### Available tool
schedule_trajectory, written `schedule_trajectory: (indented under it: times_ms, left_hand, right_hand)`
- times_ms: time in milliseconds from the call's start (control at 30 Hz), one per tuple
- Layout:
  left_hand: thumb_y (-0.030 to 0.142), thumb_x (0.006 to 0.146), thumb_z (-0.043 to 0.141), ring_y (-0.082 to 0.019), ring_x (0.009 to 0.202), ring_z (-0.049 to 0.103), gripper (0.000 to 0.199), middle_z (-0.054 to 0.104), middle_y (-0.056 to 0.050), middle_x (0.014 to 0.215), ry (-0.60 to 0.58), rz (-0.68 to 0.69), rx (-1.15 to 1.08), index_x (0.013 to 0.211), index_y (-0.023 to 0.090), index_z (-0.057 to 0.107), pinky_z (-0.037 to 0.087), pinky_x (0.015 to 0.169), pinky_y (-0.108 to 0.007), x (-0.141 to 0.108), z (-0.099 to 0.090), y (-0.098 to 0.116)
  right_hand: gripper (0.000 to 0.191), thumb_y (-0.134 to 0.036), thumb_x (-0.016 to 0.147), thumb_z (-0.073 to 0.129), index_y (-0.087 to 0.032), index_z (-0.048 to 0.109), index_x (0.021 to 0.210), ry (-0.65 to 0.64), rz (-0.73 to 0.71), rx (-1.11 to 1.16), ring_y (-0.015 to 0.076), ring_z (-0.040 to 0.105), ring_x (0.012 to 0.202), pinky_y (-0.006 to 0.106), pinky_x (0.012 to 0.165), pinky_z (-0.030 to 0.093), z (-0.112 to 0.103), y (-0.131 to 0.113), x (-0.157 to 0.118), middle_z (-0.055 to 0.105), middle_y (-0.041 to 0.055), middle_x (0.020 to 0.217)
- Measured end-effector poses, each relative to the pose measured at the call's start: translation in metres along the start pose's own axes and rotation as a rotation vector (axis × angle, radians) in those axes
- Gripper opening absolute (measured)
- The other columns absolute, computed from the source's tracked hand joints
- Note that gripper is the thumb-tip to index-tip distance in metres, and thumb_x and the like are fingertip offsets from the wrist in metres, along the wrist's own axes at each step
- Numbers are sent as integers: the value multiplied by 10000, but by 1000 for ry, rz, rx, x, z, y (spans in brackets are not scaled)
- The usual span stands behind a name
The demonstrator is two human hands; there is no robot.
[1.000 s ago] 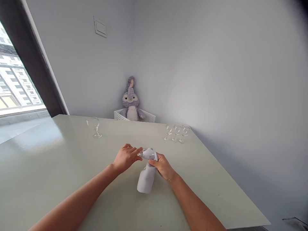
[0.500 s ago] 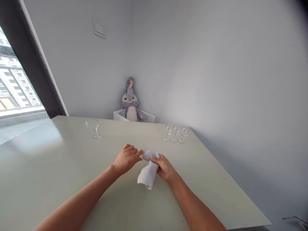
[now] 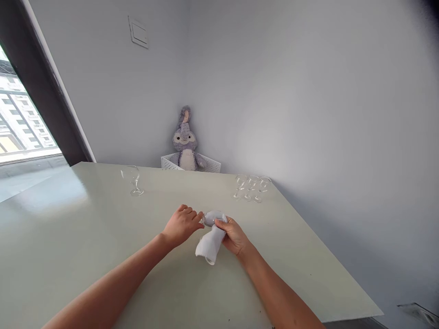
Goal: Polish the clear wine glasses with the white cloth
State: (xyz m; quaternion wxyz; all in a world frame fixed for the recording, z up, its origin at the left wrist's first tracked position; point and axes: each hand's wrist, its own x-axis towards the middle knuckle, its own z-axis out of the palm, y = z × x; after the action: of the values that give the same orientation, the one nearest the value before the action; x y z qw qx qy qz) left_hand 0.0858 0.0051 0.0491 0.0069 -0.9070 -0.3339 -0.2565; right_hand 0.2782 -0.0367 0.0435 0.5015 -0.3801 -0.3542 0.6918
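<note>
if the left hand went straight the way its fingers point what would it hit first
Most likely the stemmed glass at its fingertips: the bowl lies ahead of the left hand. Beyond would come the right hand with the white cloth, though depth is unclear.

Just below the frame's centre, the clear glass [image 3: 210, 218] is sideways, stem leftward; the white cloth [image 3: 209, 243] stuffs its bowl, hanging downward.

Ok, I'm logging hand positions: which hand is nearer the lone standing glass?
Left. The left hand is nearer the camera than the lone glass and to its right; the right hand, gripping the white cloth, is farther right.
</note>
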Motion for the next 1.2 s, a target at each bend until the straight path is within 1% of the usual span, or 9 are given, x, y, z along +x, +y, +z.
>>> schedule_trajectory:
  times_ms: [133, 267, 400, 600, 700, 800, 933, 1067, 1200]
  left_hand:
    - [490, 787, 480, -150, 609, 487, 341, 573, -21, 621, -117, -127, -170, 921, 217, 633, 321, 608, -262, 0, -6, -9]
    - [545, 726, 512, -96, 495, 381, 385, 476, 16, 535, -459, -309, -710, 687, 179, 626, 264, 488, -214, 0, -21, -17]
    - [555, 703, 519, -84, 480, 334, 425, 418, 22, 511, -682, -396, -1042, 670, 141, 611, 258, 471, -210, 2, -29, -22]
    - [506, 665, 556, -99, 526, 397, 387, 470, 19, 573, -451, -635, -829, 833, 167, 640, 288, 486, -209, 2, -19, -30]
    - [476, 702, 498, -108, 523, 432, 332, 530, 6, 605, -348, -673, -569, 782, 184, 634, 277, 458, -210, 0, -11, -29]
    - [359, 732, 473, -98, 475, 398, 250, 500, 7, 530, -266, -496, -274, 621, 167, 589, 259, 457, -223, -2, -3, -18]
    - [268, 759, 480, -131, 584, 461, 220, 550, -28, 611, -201, -224, -158, 577, 167, 552, 317, 571, -259, -4, 3, 3]
    - [334, 825, 454, -165, 634, 505, 219, 582, -46, 662, -111, 70, -83, 905, 200, 608, 344, 615, -291, -7, 7, 15]
    - [324, 838, 455, -158, 620, 523, 357, 593, -21, 660, -17, 48, -133, 1188, 261, 487, 365, 618, -281, -7, 13, 16]
  right_hand:
    - [319, -284, 649, 691, -171, 632, 941, -181, -98, -354, 128, 523, 670, 257, 627, 402, 2, -2, -7, 611, 14, 774]
    - [125, -243, 736, 578, -176, 655, 809, -307, -261, -795, 136, 543, 700, 254, 653, 414, 1, -5, -10, 621, -4, 748]
    - [286, -98, 763, 438, -247, 650, 885, -281, -534, -1156, 138, 584, 766, 239, 684, 430, -10, -8, -4, 652, -24, 841]
    - [413, -87, 810, 334, -236, 553, 1126, 255, -937, -1407, 199, 562, 1009, 329, 816, 436, -23, -19, 1, 627, 43, 1073]
    - [417, -238, 858, 397, -174, 421, 1269, 154, -1042, -1550, 244, 442, 1161, 423, 959, 334, -6, -14, -8, 549, 103, 1199]
    - [420, -340, 846, 454, -165, 468, 1227, -79, -1007, -1700, 266, 352, 1221, 470, 1022, 238, 14, 0, -12, 555, 110, 1184]
    - [234, -248, 852, 428, -223, 624, 977, -31, -877, -1593, 240, 496, 1053, 430, 956, 312, 17, 7, -7, 643, 73, 959]
    - [264, -326, 842, 423, -207, 657, 879, 6, -423, -1048, 186, 579, 779, 303, 698, 420, -5, -7, 1, 652, 46, 845]
    - [244, -368, 746, 533, -147, 636, 731, 107, -75, -266, 162, 565, 617, 272, 579, 417, -18, -10, 10, 623, 19, 646]
